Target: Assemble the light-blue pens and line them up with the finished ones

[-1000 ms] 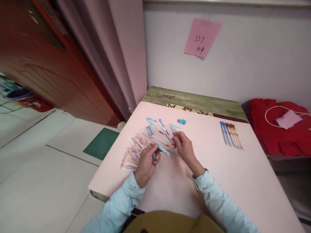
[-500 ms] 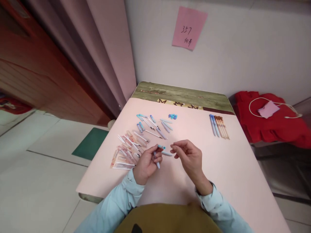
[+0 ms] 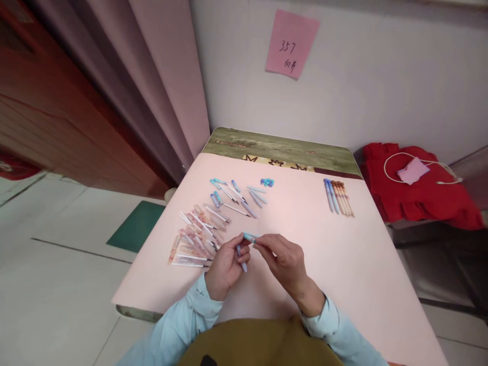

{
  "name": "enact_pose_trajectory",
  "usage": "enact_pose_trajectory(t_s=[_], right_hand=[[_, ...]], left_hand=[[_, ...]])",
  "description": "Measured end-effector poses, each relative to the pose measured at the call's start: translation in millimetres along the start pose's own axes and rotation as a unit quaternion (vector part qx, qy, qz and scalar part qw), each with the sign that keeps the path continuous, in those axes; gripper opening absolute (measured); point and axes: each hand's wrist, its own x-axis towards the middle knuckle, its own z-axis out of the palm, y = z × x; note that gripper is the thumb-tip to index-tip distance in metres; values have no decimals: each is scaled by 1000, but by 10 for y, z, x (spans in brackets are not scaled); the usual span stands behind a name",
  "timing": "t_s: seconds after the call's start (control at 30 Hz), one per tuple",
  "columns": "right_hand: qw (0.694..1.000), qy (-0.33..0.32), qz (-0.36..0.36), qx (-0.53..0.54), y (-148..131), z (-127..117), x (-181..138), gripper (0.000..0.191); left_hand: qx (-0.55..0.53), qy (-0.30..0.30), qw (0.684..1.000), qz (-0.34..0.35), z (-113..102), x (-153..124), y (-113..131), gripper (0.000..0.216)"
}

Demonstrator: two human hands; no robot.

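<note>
Left hand (image 3: 227, 267) pinching turquoise pen part (image 3: 249, 237), curling round blue barrel (image 3: 244, 266), lower centre of frame; right hand (image 3: 285, 256) pinching part's right end; we're risking barrel slipping if left grip loosens.

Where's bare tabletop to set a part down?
Bare: between the beads and the pen row; right of the right hand, nearside of the pen row. Crowded: left of and beyond the left hand, with pink pieces and blue pieces; also between the hands, at the cyan piece.
</note>
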Motion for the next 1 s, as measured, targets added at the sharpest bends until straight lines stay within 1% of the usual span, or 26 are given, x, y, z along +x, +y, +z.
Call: enact_pose_trajectory(t_s=[0.07, 0.1, 0.17, 0.23, 0.3, 0.4, 0.47, 0.6, 0.67, 0.73, 0.8, 0.87, 0.93, 1.0], right_hand=[[1000, -7, -3, 1, -25, -15, -35, 15], [1000, -2, 7, 8, -28, -26, -44, 16], [998, 25, 48, 24, 12, -47, -34, 16], [993, 58, 104, 26, 138, -44, 19, 14], [987, 65, 150, 5, 343, 4, 102, 14], [984, 6, 174, -44, 676, 157, 231, 12], [981, -34, 179, -72, 828, 279, 286, 13], [975, -68, 171, -126, 922, 456, 300, 14], [972, -72, 164, -153, 903, 474, 280, 16], [971, -64, 160, -164, 834, 428, 260, 18], [978, -35, 157, -130, 689, 318, 247, 17], [989, 1, 140, -50, 468, 170, 236, 15], [995, 18, 94, 11, 222, 32, 216, 15], [999, 32, 28, 7, 26, -51, 185, 14]], left_hand=[[0, 2, 1000, 2, -36, -1, -15, 16], [0, 5, 1000, 1, -47, -5, -19, 16], [0, 11, 1000, -5, -55, -19, -15, 17], [-4, 18, 1000, -10, -47, -35, 6, 16], [-12, 24, 1000, -10, -28, -48, 37, 15], [-25, 28, 999, -7, 2, -69, 84, 15], [-34, 30, 999, -12, 13, -90, 111, 15], [-55, 35, 997, -41, 8, -144, 158, 17], [-63, 34, 996, -48, 0, -164, 175, 18], [-67, 30, 996, -48, -4, -170, 184, 19], [-66, 23, 996, -48, -1, -163, 184, 19], [-60, 17, 997, -46, 9, -145, 175, 18], [-50, 17, 998, -39, 25, -121, 156, 19], [-40, 16, 999, -25, 47, -101, 130, 19]])
